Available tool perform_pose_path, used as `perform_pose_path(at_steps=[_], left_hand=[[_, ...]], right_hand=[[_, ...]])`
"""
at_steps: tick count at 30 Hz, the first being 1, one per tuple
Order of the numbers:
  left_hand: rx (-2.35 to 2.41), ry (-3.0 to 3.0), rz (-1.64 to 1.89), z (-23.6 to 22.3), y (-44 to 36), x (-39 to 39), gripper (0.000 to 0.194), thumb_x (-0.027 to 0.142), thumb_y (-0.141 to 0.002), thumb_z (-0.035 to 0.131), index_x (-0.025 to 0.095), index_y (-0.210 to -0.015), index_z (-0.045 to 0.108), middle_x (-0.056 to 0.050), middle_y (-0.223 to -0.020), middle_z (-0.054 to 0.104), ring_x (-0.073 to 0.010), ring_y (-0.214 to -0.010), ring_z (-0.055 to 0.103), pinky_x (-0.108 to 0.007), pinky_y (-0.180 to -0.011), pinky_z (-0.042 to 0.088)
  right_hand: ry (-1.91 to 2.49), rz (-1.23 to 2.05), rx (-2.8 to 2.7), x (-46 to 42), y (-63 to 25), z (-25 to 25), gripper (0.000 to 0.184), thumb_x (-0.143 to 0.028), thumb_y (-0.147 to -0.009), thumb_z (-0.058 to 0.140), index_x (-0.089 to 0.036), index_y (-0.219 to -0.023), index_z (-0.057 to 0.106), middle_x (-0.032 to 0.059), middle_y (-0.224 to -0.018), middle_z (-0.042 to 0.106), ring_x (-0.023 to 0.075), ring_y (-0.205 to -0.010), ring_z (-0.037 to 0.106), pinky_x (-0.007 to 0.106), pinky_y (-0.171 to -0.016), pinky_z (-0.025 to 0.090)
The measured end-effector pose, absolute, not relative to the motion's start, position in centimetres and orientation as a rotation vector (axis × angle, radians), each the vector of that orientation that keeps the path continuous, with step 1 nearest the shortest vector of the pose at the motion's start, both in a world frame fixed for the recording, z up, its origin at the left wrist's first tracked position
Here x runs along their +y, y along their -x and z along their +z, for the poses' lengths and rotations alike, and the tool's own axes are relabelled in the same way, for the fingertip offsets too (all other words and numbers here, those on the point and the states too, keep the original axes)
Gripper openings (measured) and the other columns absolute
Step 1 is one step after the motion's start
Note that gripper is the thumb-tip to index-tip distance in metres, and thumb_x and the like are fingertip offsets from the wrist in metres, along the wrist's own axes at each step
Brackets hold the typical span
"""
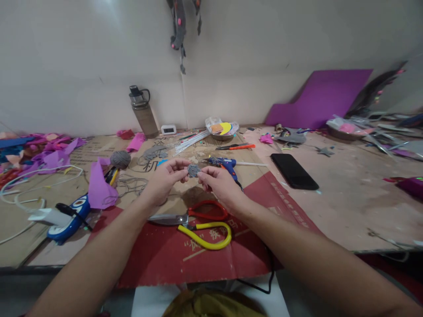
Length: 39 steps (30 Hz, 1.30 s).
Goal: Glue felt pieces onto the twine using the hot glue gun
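Note:
Between my two hands is a small grey piece that looks like coiled yarn, held up over the cardboard. My left hand pinches its left edge, and my right hand pinches its right edge. Just behind my right hand lies a blue glue gun with a white glue stick in its back end. Below my hands rests a pair of scissors with one red and one yellow handle, blades pointing left. A ball of grey yarn sits to the left, with loose grey yarn near my left wrist.
A blue power strip with a white plug and cables lies left, beside purple felt. A black phone lies right. Behind are a utility knife, a bowl, a bottle and a purple sheet.

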<state>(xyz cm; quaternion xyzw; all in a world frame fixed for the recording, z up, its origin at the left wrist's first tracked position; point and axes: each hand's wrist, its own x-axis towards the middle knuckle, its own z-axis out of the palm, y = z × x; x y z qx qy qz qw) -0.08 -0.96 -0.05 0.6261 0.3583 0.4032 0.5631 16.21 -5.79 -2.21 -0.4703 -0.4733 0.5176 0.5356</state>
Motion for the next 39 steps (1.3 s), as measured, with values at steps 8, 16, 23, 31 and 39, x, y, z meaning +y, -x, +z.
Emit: perform_pose_path(at_steps=[8,16,23,31,39], left_hand=[[0.819,-1.373,0.951,-0.08,0.17,-1.02,0.026,0.018,-0.068,0.072,0.013,-0.092,0.065,0.003,-0.062,0.057,-0.0076,-0.055,0.05,-0.021,-0.055,0.038],[0.83,-1.388,0.948,0.15,0.23,-1.05,0.026,0.019,-0.067,0.071,0.014,-0.092,0.065,0.002,-0.063,0.057,-0.008,-0.056,0.05,-0.021,-0.055,0.038],[0.848,-1.371,0.977,0.43,0.15,-1.18,0.027,0.022,-0.065,0.073,0.014,-0.09,0.066,0.002,-0.062,0.057,-0.0082,-0.054,0.049,-0.022,-0.054,0.037],[0.852,-1.342,0.954,0.69,0.09,-1.38,0.028,0.024,-0.065,0.074,0.013,-0.09,0.067,0.002,-0.062,0.057,-0.0069,-0.054,0.05,-0.02,-0.053,0.037],[0.801,-1.205,0.782,0.69,0.27,-1.5,0.027,0.019,-0.064,0.075,0.012,-0.09,0.068,0.0,-0.073,0.061,-0.0031,-0.05,0.048,-0.016,-0.048,0.037]], right_hand=[[1.087,1.285,-1.107,-5.91,-16.16,-2.11,0.023,-0.038,-0.071,0.065,-0.018,-0.066,0.055,-0.0043,-0.059,0.054,0.0071,-0.048,0.041,0.024,-0.049,0.029],[1.078,1.3,-1.089,-5.98,-16.14,-2.15,0.024,-0.039,-0.07,0.066,-0.018,-0.068,0.055,-0.0039,-0.061,0.055,0.0067,-0.049,0.042,0.023,-0.049,0.031],[1.042,1.327,-1.078,-6.07,-16.07,-1.9,0.031,-0.049,-0.076,0.06,-0.018,-0.074,0.056,-0.0014,-0.07,0.057,0.0071,-0.052,0.046,0.021,-0.047,0.035],[1.094,1.179,-1.128,-5.84,-16.16,-2.19,0.029,-0.027,-0.073,0.061,-0.022,-0.101,0.056,-0.0042,-0.076,0.053,0.008,-0.059,0.048,0.02,-0.049,0.036],[1.005,1.143,-1.206,-5.75,-16.25,-2.25,0.025,-0.024,-0.071,0.061,-0.023,-0.096,0.061,-0.0024,-0.081,0.057,0.0097,-0.065,0.047,0.022,-0.055,0.037]])
